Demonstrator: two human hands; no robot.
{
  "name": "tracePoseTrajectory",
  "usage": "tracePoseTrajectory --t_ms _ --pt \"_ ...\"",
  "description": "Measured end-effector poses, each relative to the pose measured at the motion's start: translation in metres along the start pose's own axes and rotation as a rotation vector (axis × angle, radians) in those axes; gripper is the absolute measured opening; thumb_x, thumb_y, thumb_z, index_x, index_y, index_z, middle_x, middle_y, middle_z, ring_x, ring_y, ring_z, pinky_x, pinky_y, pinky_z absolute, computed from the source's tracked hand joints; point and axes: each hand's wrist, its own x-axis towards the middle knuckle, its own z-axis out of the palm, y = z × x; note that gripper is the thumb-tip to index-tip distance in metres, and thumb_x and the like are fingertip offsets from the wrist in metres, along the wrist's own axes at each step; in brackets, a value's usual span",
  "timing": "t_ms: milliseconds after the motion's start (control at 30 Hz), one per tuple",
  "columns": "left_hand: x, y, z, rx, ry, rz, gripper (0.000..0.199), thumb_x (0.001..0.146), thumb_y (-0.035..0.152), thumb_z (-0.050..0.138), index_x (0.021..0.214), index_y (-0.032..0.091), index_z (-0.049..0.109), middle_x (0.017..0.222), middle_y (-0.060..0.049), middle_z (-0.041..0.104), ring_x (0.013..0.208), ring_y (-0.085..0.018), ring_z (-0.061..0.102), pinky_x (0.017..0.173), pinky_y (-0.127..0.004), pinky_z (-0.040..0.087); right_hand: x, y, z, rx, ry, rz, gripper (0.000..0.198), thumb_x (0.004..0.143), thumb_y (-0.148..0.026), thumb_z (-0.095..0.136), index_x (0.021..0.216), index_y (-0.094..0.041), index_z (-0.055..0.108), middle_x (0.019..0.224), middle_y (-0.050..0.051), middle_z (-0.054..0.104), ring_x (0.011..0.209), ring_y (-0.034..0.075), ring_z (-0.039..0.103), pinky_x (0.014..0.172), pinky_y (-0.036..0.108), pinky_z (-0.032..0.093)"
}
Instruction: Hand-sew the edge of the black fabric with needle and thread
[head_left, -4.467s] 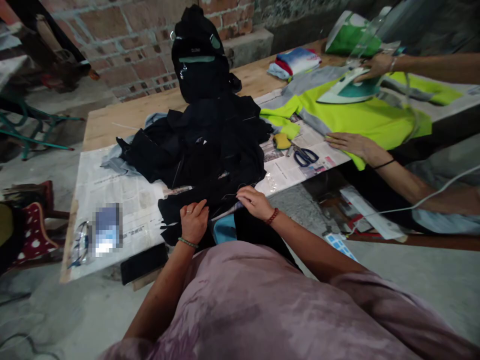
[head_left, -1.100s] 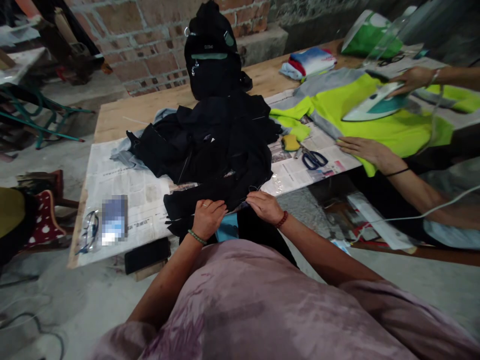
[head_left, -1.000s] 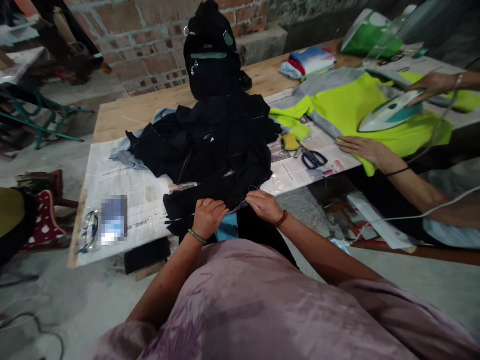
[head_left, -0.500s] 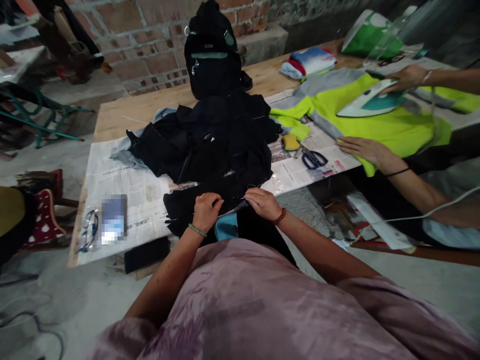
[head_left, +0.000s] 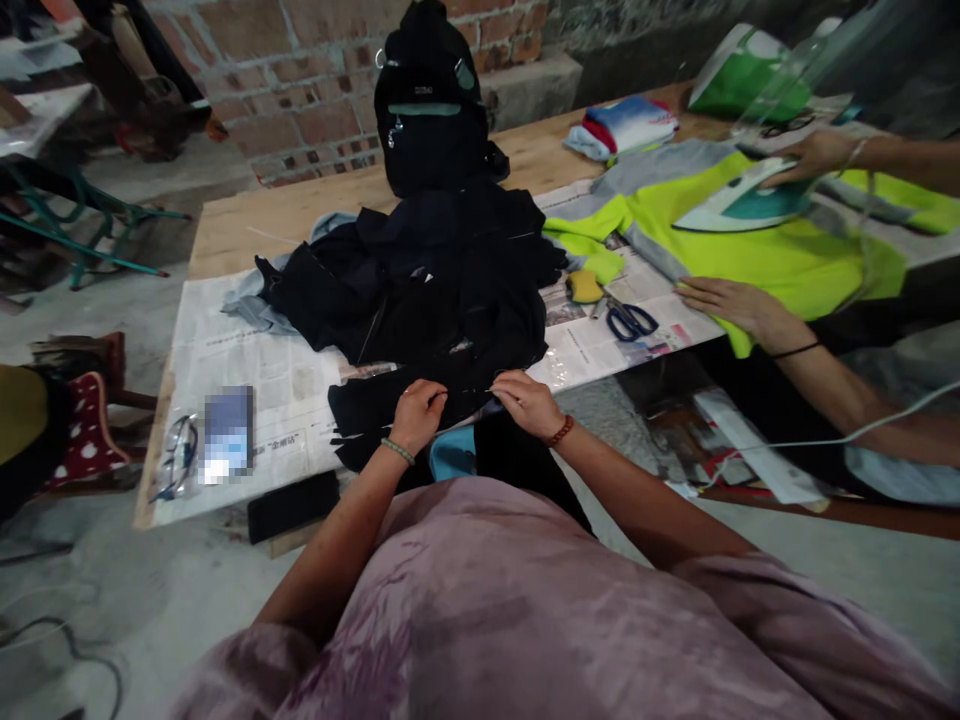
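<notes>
A heap of black cloth (head_left: 420, 290) lies on the newspaper-covered wooden table (head_left: 247, 225). At its near edge my left hand (head_left: 416, 412) pinches a fold of the black cloth. My right hand (head_left: 525, 400) grips the same edge a little to the right, fingers closed on the fabric; a thin thread seems to run between the two hands. A teal piece of cloth (head_left: 452, 455) shows just below my hands.
A black backpack (head_left: 427, 100) stands behind the heap. Blue-handled scissors (head_left: 630, 320) and a yellow sponge (head_left: 583, 287) lie to the right. Another person irons a neon-yellow garment (head_left: 750, 255) with an iron (head_left: 739, 200). Glasses (head_left: 176, 455) and a black phone (head_left: 292, 503) lie at the near left.
My left hand has turned and closed its fingers on the black cloth, moving slightly up toward my right hand. The other person's iron slid back left over the yellow garment.
</notes>
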Motion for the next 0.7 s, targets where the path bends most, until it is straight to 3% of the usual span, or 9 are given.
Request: tracePoseTrajectory --t_ms 100,200,300,433,567,667,700 --pt "-0.004 -0.003 0.003 -0.029 0.008 0.008 0.016 0.082 0.019 0.048 0.087 0.019 0.064 0.090 -0.004 0.065 0.087 -0.015 0.058 0.084 -0.030 0.046 0.004 0.001 -0.003 0.242 0.155 0.257 0.018 0.081 -0.031 0.052 0.078 -0.018 0.065 0.088 0.005 0.062 0.062 0.011 0.060 0.057 0.025 0.052" --pt "-0.010 -0.007 0.006 -0.047 0.035 0.013 0.016 0.082 0.021 0.048 0.088 0.019 0.063 0.091 -0.005 0.066 0.088 -0.015 0.059 0.084 -0.030 0.046 0.011 0.004 -0.011 0.499 0.267 0.499 0.020 0.077 -0.036 0.057 0.080 -0.017 0.062 0.074 0.001 0.061 0.046 0.007 0.054 0.043 0.020 0.045" --pt "-0.014 -0.013 0.011 -0.053 0.064 0.009 0.017 0.083 0.022 0.048 0.089 0.019 0.063 0.091 -0.006 0.066 0.088 -0.015 0.059 0.083 -0.031 0.045 0.022 0.009 -0.026 0.701 0.368 0.586 0.022 0.075 -0.037 0.060 0.084 -0.018 0.058 0.064 -0.003 0.060 0.043 0.006 0.054 0.040 0.017 0.042" --pt "-0.017 -0.024 0.018 -0.042 0.087 -0.004 0.016 0.083 0.022 0.048 0.088 0.018 0.063 0.090 -0.005 0.066 0.087 -0.015 0.059 0.081 -0.030 0.045 0.047 -0.001 -0.065 0.854 0.451 0.499 0.018 0.076 -0.035 0.062 0.082 -0.019 0.054 0.064 -0.006 0.059 0.045 0.005 0.055 0.041 0.016 0.044" --pt "-0.018 -0.030 0.021 -0.020 0.096 -0.019 0.016 0.082 0.022 0.049 0.089 0.019 0.063 0.090 -0.004 0.066 0.086 -0.014 0.060 0.081 -0.029 0.044 0.091 -0.030 -0.130 0.865 0.474 0.252 0.008 0.079 -0.028 0.059 0.079 -0.021 0.054 0.061 -0.008 0.058 0.045 0.003 0.055 0.043 0.015 0.045" --pt "-0.018 -0.032 0.023 -0.017 0.093 -0.031 0.016 0.083 0.023 0.049 0.089 0.019 0.063 0.090 -0.004 0.066 0.087 -0.014 0.059 0.082 -0.028 0.043 0.118 -0.038 -0.178 0.805 0.412 0.059 0.007 0.084 -0.022 0.052 0.083 -0.026 0.058 0.067 -0.010 0.060 0.054 0.002 0.059 0.048 0.015 0.043" --pt "-0.018 -0.032 0.023 -0.017 0.093 -0.027 0.016 0.083 0.023 0.049 0.089 0.019 0.063 0.091 -0.004 0.066 0.088 -0.014 0.059 0.082 -0.028 0.043 0.122 -0.034 -0.188 0.777 0.344 0.014 0.011 0.086 -0.028 0.048 0.086 -0.029 0.058 0.072 -0.010 0.062 0.058 0.003 0.060 0.048 0.015 0.044"
